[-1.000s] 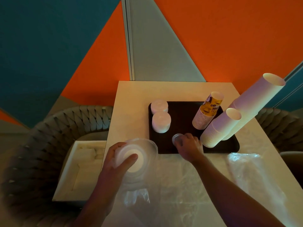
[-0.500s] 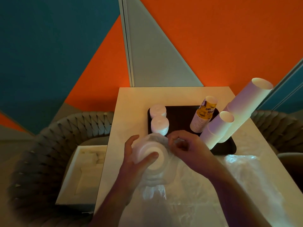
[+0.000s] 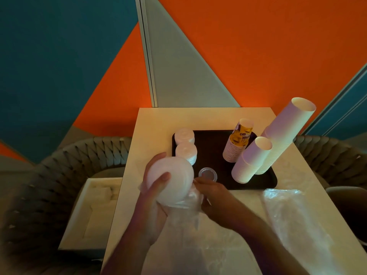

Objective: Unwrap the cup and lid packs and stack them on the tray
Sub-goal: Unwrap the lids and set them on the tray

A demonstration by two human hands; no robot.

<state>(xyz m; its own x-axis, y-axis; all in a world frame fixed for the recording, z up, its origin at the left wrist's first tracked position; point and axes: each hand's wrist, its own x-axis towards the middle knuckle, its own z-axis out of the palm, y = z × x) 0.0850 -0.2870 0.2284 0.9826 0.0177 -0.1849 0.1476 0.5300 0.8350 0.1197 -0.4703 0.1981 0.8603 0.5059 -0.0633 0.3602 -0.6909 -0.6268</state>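
Note:
My left hand (image 3: pixel 153 197) grips a stack of white lids (image 3: pixel 174 179), its top bare and its lower end in clear plastic wrap (image 3: pixel 188 205). My right hand (image 3: pixel 212 197) pinches that wrap just right of the stack. On the dark tray (image 3: pixel 210 143) stand two short stacks of white lids (image 3: pixel 185 144) at the left. A small clear lid (image 3: pixel 207 173) lies at the tray's front. A yellow printed cup stack (image 3: pixel 237 143) and two tall white cup stacks (image 3: pixel 278 139) stand at the right.
Empty clear plastic wrappers (image 3: pixel 294 221) lie on the white table (image 3: pixel 151 124) in front of the tray. A white foam box (image 3: pixel 93 211) sits on the woven chair (image 3: pixel 59 169) at the left. Another chair (image 3: pixel 333 153) stands at the right.
My right hand left the small clear lid on the tray and came to the lid pack. The wrap has been pushed down off the top of the stack in my left hand.

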